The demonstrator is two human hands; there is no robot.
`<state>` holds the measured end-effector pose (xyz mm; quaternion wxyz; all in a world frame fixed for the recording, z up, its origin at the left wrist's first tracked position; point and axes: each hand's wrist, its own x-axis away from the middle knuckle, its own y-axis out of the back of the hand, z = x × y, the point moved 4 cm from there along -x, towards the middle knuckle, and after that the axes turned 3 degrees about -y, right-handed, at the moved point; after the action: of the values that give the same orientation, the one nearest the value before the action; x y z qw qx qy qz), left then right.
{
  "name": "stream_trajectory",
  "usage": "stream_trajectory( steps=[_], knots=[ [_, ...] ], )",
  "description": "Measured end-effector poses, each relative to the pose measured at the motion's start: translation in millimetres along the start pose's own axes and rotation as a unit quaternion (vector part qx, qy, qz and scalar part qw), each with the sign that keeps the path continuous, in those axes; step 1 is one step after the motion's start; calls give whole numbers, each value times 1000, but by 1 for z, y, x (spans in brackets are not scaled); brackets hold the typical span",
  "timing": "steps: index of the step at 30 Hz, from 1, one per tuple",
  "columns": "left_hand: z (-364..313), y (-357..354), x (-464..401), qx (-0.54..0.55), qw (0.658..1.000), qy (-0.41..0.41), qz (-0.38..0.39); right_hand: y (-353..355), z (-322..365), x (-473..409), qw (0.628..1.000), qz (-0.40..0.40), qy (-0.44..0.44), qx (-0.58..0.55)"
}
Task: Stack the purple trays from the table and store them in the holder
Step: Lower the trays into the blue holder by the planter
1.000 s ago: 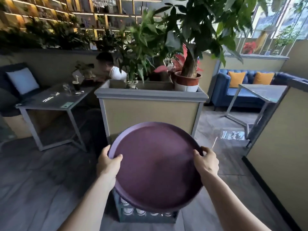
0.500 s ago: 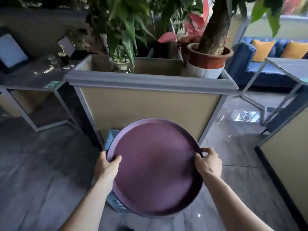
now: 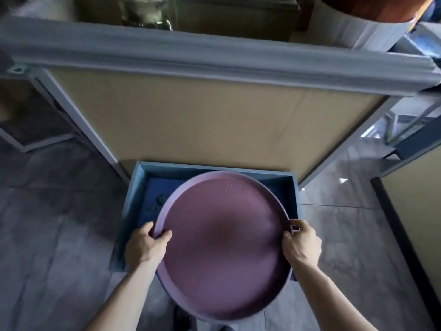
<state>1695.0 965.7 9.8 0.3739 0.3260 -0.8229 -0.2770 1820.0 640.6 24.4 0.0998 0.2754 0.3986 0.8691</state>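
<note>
A round purple tray is held flat in front of me, above a blue box-shaped holder that stands on the floor. My left hand grips the tray's left rim, thumb over the edge. My right hand grips the right rim the same way. The tray covers most of the holder's opening; only the holder's far wall, left wall and part of its dark blue inside show. Whether more trays lie under the top one is hidden.
A tan planter box with a grey ledge rises right behind the holder, with a glass vase and a pot on top. Grey tiled floor spreads around. A tan partition with black base stands at right.
I have come close to the planter and my view has tipped downward. The tray, still in both hands, has come down over the blue holder, whose open top now shows.
</note>
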Motion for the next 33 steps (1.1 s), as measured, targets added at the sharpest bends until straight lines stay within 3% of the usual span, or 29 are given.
stream_trajectory(
  steps=[11,33],
  knots=[
    [22,-34,-33,-105,994,-37,-12,-28,-9,-24,999,-5,-1,48],
    [27,-45,-40,-160,984,-36,-63,-42,-9,-27,982,-4,59,177]
  ],
)
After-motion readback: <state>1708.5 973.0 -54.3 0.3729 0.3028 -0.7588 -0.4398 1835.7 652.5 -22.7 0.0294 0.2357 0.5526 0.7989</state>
